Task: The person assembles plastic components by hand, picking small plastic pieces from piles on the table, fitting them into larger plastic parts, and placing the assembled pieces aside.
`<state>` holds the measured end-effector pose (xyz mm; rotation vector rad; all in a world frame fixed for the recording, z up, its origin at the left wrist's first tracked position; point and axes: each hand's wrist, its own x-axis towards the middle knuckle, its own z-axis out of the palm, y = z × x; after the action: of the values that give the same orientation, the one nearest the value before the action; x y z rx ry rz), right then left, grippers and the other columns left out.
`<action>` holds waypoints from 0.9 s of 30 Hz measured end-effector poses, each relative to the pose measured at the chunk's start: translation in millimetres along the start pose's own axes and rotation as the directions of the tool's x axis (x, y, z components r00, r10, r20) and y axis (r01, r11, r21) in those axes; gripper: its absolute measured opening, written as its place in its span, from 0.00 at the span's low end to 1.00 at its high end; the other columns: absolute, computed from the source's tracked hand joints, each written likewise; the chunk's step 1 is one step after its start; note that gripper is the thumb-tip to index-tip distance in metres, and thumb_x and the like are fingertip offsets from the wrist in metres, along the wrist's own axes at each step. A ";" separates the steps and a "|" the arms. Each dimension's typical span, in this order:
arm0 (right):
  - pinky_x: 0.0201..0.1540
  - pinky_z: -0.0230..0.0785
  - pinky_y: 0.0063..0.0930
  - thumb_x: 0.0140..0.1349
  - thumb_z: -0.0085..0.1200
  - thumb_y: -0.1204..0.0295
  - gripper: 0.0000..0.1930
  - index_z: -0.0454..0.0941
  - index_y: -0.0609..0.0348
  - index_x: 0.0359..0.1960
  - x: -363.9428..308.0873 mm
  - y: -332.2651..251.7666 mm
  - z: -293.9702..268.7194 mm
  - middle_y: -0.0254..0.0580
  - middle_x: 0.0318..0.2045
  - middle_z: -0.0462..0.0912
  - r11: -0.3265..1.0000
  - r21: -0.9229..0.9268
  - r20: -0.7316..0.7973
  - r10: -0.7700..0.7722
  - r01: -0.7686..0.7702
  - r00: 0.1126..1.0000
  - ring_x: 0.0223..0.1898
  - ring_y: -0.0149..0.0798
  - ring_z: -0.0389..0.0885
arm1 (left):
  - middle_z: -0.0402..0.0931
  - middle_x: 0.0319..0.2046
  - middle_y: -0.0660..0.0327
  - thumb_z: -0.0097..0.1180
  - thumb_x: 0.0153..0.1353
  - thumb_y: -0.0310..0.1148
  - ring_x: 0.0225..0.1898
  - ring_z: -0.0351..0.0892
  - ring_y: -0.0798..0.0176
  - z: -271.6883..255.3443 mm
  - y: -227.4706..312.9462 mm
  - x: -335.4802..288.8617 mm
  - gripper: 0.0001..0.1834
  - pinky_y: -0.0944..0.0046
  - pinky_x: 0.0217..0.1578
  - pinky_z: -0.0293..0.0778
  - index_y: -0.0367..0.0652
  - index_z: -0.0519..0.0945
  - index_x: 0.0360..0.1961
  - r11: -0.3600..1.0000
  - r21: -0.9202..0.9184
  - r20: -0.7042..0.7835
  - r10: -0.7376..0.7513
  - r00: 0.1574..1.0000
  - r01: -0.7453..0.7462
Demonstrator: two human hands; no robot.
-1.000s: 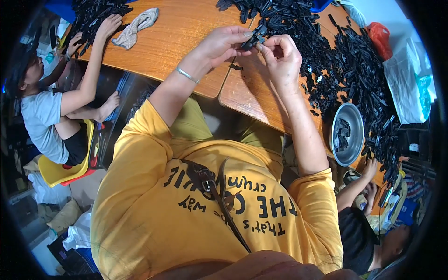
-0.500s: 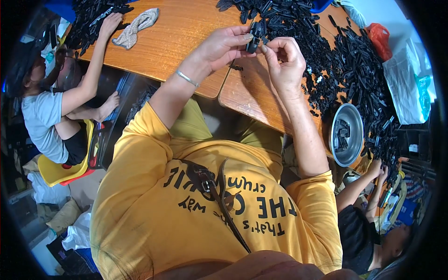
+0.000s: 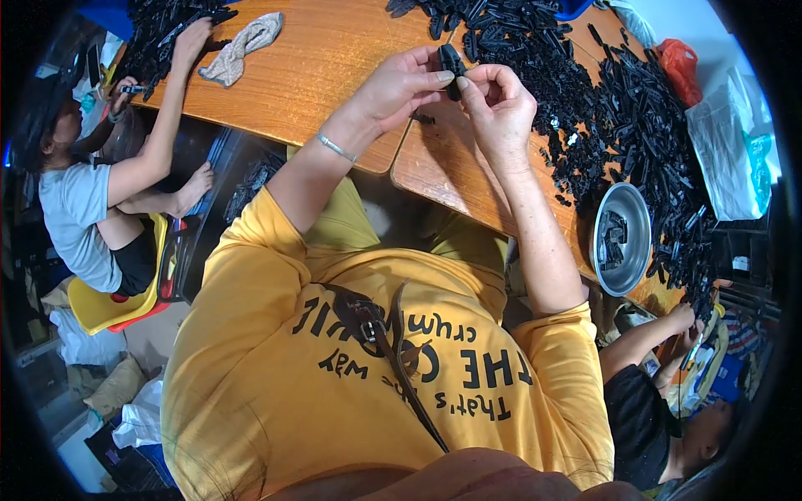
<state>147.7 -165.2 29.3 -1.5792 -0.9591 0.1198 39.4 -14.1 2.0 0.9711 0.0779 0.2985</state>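
Note:
A small, long black plastic part (image 3: 451,62) is raised over the near edge of the wooden table (image 3: 334,54). Fingers and thumb of my left hand (image 3: 403,87) are closed around its left side. From the right, my right hand (image 3: 499,104) pinches its lower end between thumb and forefinger. Whatever lies between those fingertips is too small to make out. Just beyond both hands spreads a big heap of similar black plastic parts (image 3: 522,58). One tiny black piece (image 3: 423,118) lies on the wood below my hands.
A metal bowl (image 3: 642,250) with some black parts stands at the right edge. A knitted glove (image 3: 244,48) lies at the left. A red plastic bag (image 3: 678,73) is at the far right. One co-worker (image 3: 83,196) sits left, another (image 3: 647,409) right, both handling black parts.
The black part has turned more upright between my hands, and my right hand has shifted slightly left against it. The left co-worker's other hand now shows, holding a dark piece.

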 end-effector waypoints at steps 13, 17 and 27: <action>0.31 0.75 0.24 0.52 0.77 0.76 0.13 0.79 0.60 0.28 -15.6 11.2 13.1 0.31 0.24 0.81 0.990 -0.120 0.144 0.095 -0.078 0.985 0.27 0.24 0.77 | 0.83 0.42 0.65 0.61 0.72 0.30 0.44 0.81 0.75 17.1 4.5 -27.7 0.13 0.73 0.46 0.78 0.37 0.80 0.55 0.811 0.584 -0.093 0.104 0.990 -0.030; 0.30 0.73 0.24 0.56 0.77 0.67 0.15 0.80 0.60 0.28 -9.7 14.5 21.6 0.31 0.23 0.82 0.995 -0.077 0.347 0.087 -0.065 0.934 0.26 0.24 0.76 | 0.83 0.40 0.65 0.58 0.74 0.34 0.40 0.83 0.73 -16.2 22.2 -51.9 0.14 0.69 0.42 0.81 0.36 0.79 0.55 0.856 0.516 -0.052 0.027 0.998 0.004; 0.42 0.78 0.45 0.56 0.72 0.65 0.11 0.87 0.54 0.39 -8.6 28.2 8.3 0.48 0.37 0.84 0.913 -0.350 0.520 0.003 0.209 0.854 0.39 0.55 0.85 | 0.87 0.45 0.50 0.72 0.58 0.32 0.48 0.87 0.56 -84.7 134.7 -260.2 0.23 0.58 0.49 0.80 0.34 0.84 0.53 -0.297 0.844 -0.489 -0.086 0.868 0.447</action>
<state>151.5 -162.2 -1.0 -1.9069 -1.5655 0.2958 -255.1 50.8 47.3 2.6014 0.9635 -0.2592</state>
